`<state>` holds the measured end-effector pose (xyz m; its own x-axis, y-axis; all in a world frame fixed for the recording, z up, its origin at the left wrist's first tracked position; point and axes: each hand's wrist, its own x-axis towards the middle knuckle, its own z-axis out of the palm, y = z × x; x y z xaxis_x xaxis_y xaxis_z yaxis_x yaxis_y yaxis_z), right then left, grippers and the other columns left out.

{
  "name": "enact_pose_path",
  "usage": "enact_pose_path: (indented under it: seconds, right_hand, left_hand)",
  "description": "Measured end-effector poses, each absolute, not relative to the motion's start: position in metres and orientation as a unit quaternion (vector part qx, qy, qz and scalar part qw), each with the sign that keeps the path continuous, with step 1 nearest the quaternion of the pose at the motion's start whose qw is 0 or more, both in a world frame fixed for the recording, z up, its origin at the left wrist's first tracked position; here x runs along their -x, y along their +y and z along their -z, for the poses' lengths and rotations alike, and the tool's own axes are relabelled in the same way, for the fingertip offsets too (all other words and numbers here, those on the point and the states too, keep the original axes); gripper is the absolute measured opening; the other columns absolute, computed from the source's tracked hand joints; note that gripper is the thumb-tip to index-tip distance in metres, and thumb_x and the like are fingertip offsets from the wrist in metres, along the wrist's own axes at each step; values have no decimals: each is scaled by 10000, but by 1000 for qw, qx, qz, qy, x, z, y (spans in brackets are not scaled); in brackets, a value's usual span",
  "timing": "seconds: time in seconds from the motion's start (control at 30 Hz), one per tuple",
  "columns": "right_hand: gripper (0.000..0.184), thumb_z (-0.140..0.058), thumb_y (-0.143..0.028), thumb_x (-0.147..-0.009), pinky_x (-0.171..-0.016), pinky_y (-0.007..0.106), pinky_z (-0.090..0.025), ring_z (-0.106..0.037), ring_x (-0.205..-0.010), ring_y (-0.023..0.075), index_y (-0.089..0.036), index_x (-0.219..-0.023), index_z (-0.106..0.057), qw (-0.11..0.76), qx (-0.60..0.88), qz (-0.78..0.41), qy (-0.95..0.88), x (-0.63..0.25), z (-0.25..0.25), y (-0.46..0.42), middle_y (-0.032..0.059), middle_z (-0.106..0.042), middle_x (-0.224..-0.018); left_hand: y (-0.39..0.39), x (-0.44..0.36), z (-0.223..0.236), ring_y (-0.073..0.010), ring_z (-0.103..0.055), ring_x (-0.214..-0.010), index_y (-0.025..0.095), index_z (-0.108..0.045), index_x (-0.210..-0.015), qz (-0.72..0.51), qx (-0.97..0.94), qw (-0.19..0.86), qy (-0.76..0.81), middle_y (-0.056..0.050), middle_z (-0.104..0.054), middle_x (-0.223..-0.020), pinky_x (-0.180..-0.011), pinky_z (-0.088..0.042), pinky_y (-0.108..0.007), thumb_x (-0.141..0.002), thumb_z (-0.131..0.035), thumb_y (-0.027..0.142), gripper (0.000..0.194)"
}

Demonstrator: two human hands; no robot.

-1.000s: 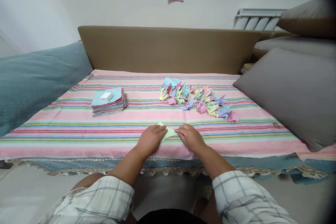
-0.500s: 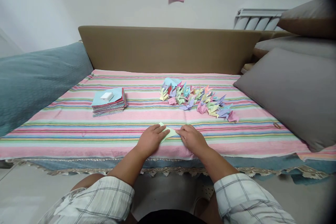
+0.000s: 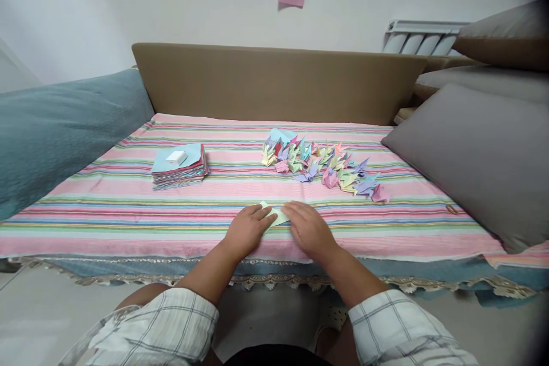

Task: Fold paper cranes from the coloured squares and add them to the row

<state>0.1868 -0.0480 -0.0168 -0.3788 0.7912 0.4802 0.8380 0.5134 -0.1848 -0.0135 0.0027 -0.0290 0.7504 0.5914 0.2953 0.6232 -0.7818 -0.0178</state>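
A small piece of folded pale green paper (image 3: pixel 278 217) lies on the striped cloth near the front of the seat. My left hand (image 3: pixel 249 227) rests over its left part, fingers spread and pressing it down. From the other side my right hand (image 3: pixel 309 230) reaches in with its fingers stretched out flat, the tips at the paper's right end. Both hands cover parts of the paper, so its full shape is hidden. Beyond them sits a group of several colourful folded paper cranes (image 3: pixel 309 168), with a light blue sheet (image 3: pixel 282 135) behind.
To the left stands a stack of coloured paper (image 3: pixel 180 174) with a small white block (image 3: pixel 176 157) on top. Grey cushions (image 3: pixel 476 154) lie at the right, near a small brown ring-like item (image 3: pixel 452 209). A brown backrest (image 3: pixel 274 83) rises behind the striped cloth (image 3: pixel 107 194).
My right hand has gone from pointed fingertips at the paper's right corner to a flatter, stretched-out pose and shifted slightly left over the paper. My left hand stays in place.
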Motion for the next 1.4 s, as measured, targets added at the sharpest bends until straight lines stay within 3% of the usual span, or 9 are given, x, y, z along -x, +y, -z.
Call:
enact_pose_path:
  seconds: [0.1,0.2,0.37,0.67,1.13,1.4]
  right_hand:
    - [481,-366,-147,-849,-1074,445,-271,-363,-1273,224,-106,-1326,-411,231,447,18,-864,-169,27,-46,113,-458,-1350]
    - [537,-379,-195,-853,-1056,448,-308,-368,-1275,229,-95,-1377,-320,209,470,-13,-857,-163,40,-44,137,-409,-1383]
    - [502,-421,-210,-850,-1049,436,-322,-377,-1265,233,-117,-1342,-393,209,479,-18,-852,-167,44,-42,131,-438,-1363]
    - [445,-423,-263,-874,-1016,410,-315,-401,-1216,240,-172,-1309,-448,214,492,1,-844,-159,40,-38,86,-432,-1374]
    - [461,-443,-322,-878,-960,404,-312,-407,-1177,251,-213,-1325,-426,200,507,42,-837,-151,40,-38,66,-435,-1376]
    - [465,-419,-411,-890,-954,401,-297,-377,-1218,241,-223,-1315,-427,182,521,75,-831,-146,44,-38,54,-395,-1406]
  left_hand:
    - [3,14,28,-210,-503,-1143,271,-547,-1197,153,936,36,-316,-45,-575,-1240,-981,-394,-403,-857,-502,207,349]
    - [4,15,27,-186,-525,-1107,258,-568,-1163,198,920,-12,-338,-34,-598,-1210,-979,-398,-381,-850,-493,189,330]
    - [8,22,24,-209,-576,-994,197,-638,-1009,276,836,-87,-466,-57,-656,-1087,-905,-438,-375,-762,-567,210,258]
    - [8,24,14,-197,-590,-815,204,-661,-902,255,781,-102,-561,-19,-670,-762,-782,-436,-313,-719,-589,233,199]
    - [6,28,8,-163,-581,-695,209,-633,-808,239,770,-130,-578,-3,-655,-723,-614,-380,-250,-766,-560,270,104]
    - [6,26,9,-160,-562,-694,203,-618,-762,245,752,-128,-599,1,-635,-702,-628,-371,-247,-728,-570,220,62]
